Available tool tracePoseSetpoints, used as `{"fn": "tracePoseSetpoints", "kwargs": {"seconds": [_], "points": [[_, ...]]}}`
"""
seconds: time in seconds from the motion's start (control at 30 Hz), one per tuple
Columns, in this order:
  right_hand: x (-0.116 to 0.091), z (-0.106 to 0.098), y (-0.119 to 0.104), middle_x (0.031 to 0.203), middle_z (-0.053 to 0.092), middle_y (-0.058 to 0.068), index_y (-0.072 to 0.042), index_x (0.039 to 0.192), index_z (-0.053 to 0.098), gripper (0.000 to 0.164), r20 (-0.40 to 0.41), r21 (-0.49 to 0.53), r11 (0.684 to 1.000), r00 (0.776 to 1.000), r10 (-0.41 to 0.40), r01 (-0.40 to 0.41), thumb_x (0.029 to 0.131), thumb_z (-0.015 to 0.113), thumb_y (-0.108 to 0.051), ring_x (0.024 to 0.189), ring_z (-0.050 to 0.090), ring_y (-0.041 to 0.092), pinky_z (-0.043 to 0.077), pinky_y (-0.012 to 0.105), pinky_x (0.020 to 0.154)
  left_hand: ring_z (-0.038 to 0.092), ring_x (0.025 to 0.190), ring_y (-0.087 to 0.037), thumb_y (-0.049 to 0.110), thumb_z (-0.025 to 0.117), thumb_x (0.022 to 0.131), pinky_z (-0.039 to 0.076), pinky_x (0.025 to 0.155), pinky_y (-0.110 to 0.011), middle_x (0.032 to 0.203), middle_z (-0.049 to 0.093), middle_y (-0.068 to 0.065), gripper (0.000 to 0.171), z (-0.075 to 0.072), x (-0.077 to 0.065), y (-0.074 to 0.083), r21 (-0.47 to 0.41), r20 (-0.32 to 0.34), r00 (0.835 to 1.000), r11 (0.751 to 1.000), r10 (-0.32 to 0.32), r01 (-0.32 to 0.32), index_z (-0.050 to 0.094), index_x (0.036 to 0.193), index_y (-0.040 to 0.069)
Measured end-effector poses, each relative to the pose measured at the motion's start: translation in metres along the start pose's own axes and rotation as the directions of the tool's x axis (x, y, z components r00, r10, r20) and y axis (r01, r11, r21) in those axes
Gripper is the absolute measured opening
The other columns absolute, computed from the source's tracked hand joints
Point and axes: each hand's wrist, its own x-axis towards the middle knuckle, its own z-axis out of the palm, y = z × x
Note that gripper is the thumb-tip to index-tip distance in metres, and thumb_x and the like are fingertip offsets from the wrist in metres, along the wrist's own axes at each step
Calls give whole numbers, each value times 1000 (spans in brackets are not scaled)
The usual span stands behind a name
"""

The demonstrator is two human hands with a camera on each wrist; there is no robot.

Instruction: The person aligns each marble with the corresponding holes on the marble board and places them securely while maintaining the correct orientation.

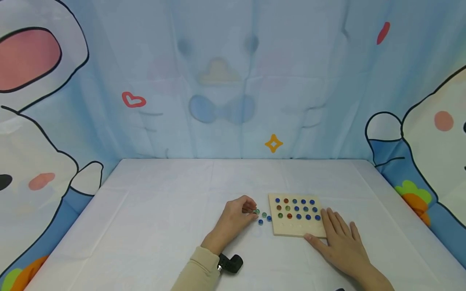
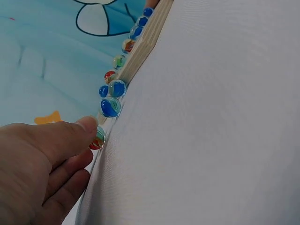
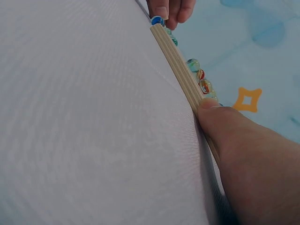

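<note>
Your left hand (image 1: 234, 218) had its fingers curled round a marble (image 2: 97, 138), pinched at the fingertips right beside the loose marbles (image 1: 264, 218) on the cloth, just off the wooden board (image 1: 296, 230). Your right hand (image 1: 338, 242) lay flat with straight fingers, holding nothing, thumb pressed on the board's near edge to steady it. Honestly the risk I saw was that pinch: glass is slick, so a light squeeze could've let the marble pop out and roll off across the cloth. Also those loose ones sat right under your knuckles, easy to knock. And if the thumb had shoved the board, the seated marbles (image 1: 296, 208) beyond it could've jumped their holes.
</note>
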Motion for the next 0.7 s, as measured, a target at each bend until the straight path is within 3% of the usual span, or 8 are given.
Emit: {"fn": "tracePoseSetpoints", "kwargs": {"seconds": [0.37,0.7], "points": [[0,-1,1,158,14,36,8,154,11,107,-8,-7,1000,1000,1,-1,91,44,-72,143,12,56,-3,75,111,68,90,-10,5,77,84,55,82,-20,96,73,-2,20,2,0,0,69,14,999,997,29,-30,66,101,10],[-1,-1,-1,157,16,35,8,154,15,108,-12,-10,1000,1000,5,-5,90,46,-73,143,14,55,-1,75,112,67,89,-4,5,75,86,54,81,-14,97,73,1,18,3,0,1,129,4,999,991,43,-43,67,101,12]]}}
